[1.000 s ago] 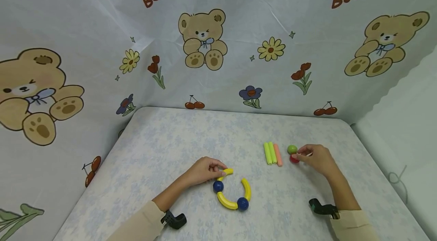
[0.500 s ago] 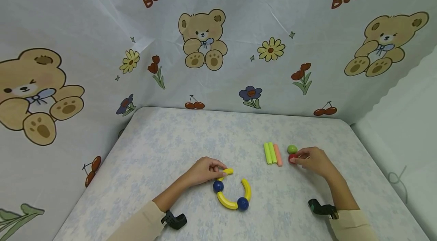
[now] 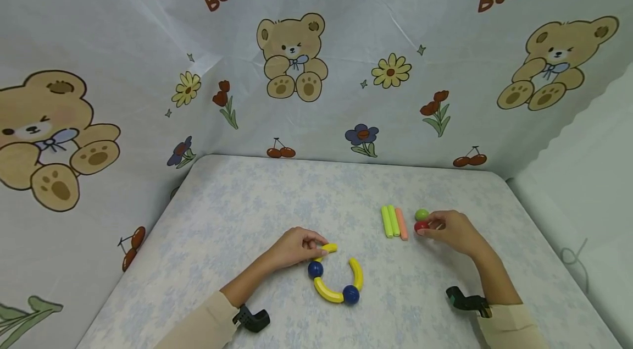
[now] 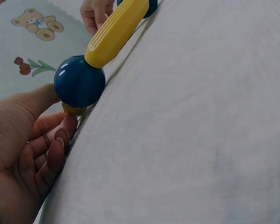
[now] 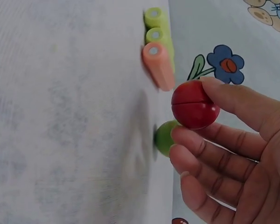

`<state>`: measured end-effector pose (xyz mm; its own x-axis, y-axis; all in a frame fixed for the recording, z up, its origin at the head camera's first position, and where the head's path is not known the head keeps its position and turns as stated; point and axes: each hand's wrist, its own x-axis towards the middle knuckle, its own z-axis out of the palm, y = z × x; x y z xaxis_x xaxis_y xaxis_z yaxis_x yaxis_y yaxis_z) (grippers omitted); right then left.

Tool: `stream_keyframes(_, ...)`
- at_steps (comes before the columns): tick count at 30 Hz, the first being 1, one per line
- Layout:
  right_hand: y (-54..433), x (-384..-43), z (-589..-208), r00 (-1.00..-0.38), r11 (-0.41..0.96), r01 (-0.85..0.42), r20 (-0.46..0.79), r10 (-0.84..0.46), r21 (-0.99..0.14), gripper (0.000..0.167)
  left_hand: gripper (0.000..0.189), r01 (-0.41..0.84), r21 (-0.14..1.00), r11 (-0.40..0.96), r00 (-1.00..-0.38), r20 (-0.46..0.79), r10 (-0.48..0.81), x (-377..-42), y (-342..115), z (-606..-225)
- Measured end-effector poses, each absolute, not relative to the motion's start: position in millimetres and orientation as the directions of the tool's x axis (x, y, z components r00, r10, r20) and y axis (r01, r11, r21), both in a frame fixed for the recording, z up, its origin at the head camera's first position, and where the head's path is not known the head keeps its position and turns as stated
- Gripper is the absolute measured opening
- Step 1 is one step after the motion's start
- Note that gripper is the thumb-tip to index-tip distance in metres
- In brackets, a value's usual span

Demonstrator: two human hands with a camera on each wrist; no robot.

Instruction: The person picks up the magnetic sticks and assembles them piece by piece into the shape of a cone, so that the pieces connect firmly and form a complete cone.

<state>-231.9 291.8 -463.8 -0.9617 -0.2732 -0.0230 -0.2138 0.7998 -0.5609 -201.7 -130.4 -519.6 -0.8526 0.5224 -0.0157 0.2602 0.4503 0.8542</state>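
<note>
My left hand (image 3: 316, 245) grips one end of a yellow curved piece (image 3: 329, 249), the top of a part ring on the table. The ring runs through a blue ball (image 3: 315, 269), a second yellow arc (image 3: 328, 290), another blue ball (image 3: 350, 294) and a third arc (image 3: 357, 273). In the left wrist view my fingers (image 4: 60, 140) lie under the near blue ball (image 4: 79, 81). My right hand (image 3: 429, 228) pinches a red ball (image 3: 421, 226) between thumb (image 5: 233, 100) and forefinger, held slightly off the table. A green ball (image 3: 422, 214) sits just beyond it.
Two light green sticks (image 3: 389, 221) and an orange stick (image 3: 401, 223) lie side by side left of the red ball. The pale patterned table (image 3: 277, 195) is walled by a bear-print curtain (image 3: 292, 57) at the back and on both sides.
My right hand has closed on the red ball and carried it slightly left, towards the sticks. The left hand and the ring have stayed still.
</note>
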Motion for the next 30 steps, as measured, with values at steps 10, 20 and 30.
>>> stream_keyframes(10,278.2,-225.8,-452.8,-0.940,0.749,-0.284,0.018,-0.341,-0.599,0.033,0.026,0.266,0.852,0.451,-0.851,-0.012,0.525,-200.5,-129.5,-521.9)
stream_keyframes(20,246.5,-214.8,-440.9,-0.907,0.668,-0.335,0.037,-0.418,-0.665,0.032,0.026,0.280,0.851,0.445,-0.846,0.000,0.533,-202.8,-130.9,-522.9)
stream_keyframes(30,217.9,-207.1,-446.0,-0.867,0.625,-0.419,0.084,-0.492,-0.659,0.030,0.025,0.277,0.852,0.444,-0.853,0.005,0.522,-203.5,-131.2,-525.7)
